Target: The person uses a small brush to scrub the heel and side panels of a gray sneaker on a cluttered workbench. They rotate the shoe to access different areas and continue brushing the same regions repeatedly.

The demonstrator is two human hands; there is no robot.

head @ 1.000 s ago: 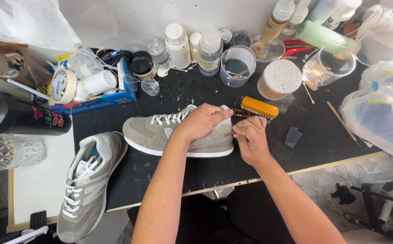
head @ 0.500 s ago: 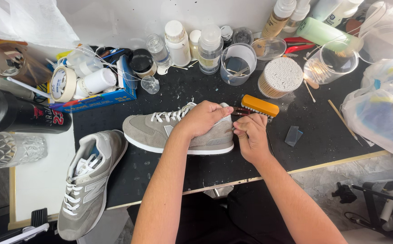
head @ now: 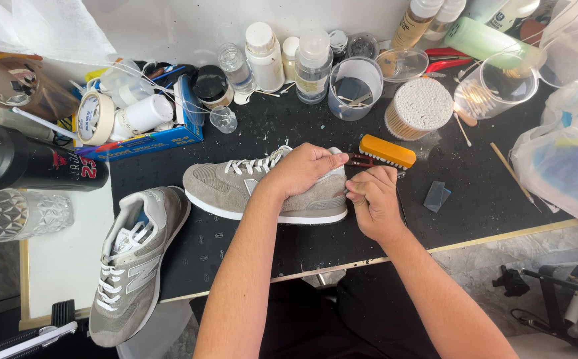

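Observation:
A grey suede sneaker with white laces lies on its side on the black mat, toe pointing left. My left hand grips it over the collar and heel. My right hand is curled tight, knuckles up, and presses against the back of the heel. Whatever its fingers may pinch is hidden. The matching second sneaker lies at the front left, partly off the mat, toe towards me.
An orange-backed brush and a red-handled tool lie just behind my hands, and a small dark chip to the right. Behind are bottles, a tub of cotton swabs, a tape roll, a black bottle, a glass and a plastic bag.

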